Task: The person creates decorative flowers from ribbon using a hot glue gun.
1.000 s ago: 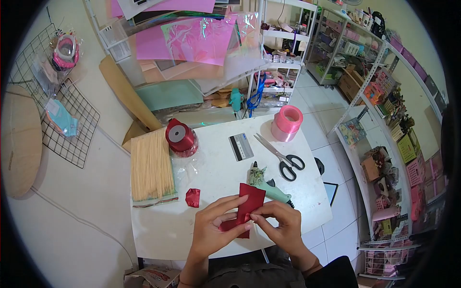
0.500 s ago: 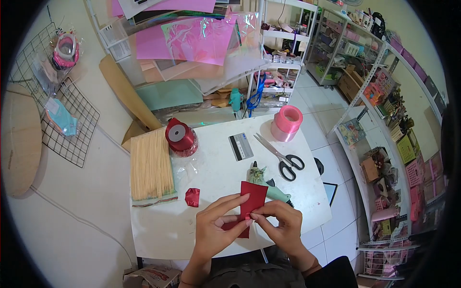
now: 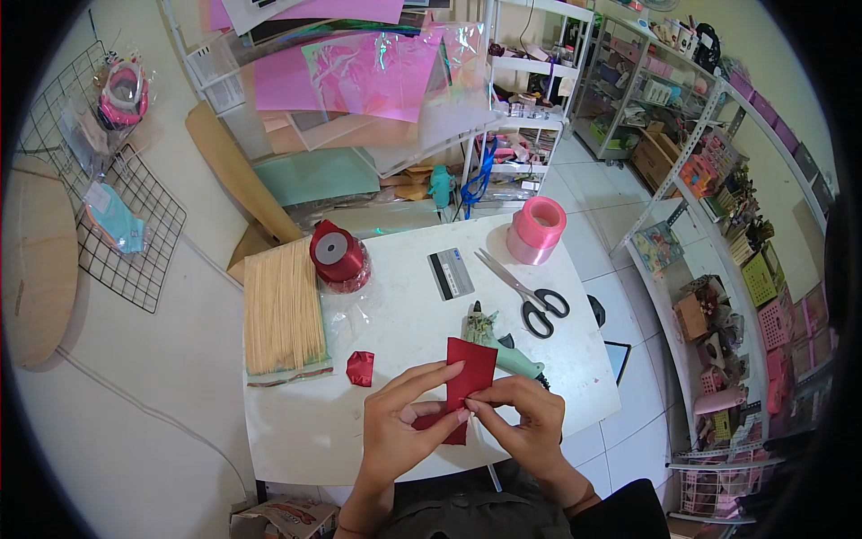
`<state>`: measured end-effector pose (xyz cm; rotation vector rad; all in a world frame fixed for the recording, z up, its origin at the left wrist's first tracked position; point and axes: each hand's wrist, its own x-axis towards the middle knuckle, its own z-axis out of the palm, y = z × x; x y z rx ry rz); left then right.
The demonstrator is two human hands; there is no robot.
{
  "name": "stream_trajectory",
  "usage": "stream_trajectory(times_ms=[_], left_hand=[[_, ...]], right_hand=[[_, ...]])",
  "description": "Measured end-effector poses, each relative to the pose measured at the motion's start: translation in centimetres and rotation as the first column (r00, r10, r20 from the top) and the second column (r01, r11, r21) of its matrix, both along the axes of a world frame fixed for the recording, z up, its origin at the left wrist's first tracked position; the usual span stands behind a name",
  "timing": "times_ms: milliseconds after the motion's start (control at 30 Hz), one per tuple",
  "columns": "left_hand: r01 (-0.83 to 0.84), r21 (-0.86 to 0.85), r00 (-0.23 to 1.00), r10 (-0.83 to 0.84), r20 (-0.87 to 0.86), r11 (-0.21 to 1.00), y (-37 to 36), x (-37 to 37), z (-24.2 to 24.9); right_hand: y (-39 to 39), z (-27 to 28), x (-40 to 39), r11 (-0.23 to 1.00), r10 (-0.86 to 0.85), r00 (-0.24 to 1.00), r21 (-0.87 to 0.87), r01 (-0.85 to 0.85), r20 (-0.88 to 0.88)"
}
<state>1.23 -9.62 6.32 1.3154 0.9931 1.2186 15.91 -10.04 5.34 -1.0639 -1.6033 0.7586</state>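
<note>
Between both hands, over the front of the white table, is a cut piece of red satin ribbon (image 3: 470, 364). My left hand (image 3: 404, 413) grips its left side, thumb and fingers pinched at the lower part. From the right, the fingertips of my right hand (image 3: 523, 418) pinch the ribbon's lower middle, right against my left thumb. Just beyond the ribbon lies a mint-green glue gun (image 3: 516, 361), partly covered by it. A small folded red ribbon piece (image 3: 360, 368) rests on the table left of my left hand.
Black-handled scissors (image 3: 530, 296) and a grey card (image 3: 451, 275) lie farther back. Pink ribbon rolls (image 3: 537, 232) stand at the back right, a red ribbon roll (image 3: 339, 256) at the back left. Beside it is a bundle of wooden sticks (image 3: 283, 310). Shelves (image 3: 691, 269) line the right.
The ribbon piece has shifted very slightly left in my hands. Both hands keep nearly the same pinching pose; everything on the table stays put.
</note>
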Motion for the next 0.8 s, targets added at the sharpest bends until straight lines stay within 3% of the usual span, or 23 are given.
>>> stream_trajectory(times_ms=[267, 800], left_hand=[[-0.006, 0.001, 1.000, 0.006, -0.002, 1.000, -0.01, 0.02, 0.10], [-0.067, 0.044, 0.997, 0.068, -0.024, 0.997, -0.27, 0.31, 0.30]], right_hand=[[-0.42, -0.55, -0.12, 0.993, 0.025, 0.981, -0.107, -0.046, -0.191], [-0.65, -0.94, -0.43, 0.993, 0.000, 0.963, -0.111, -0.031, -0.269]])
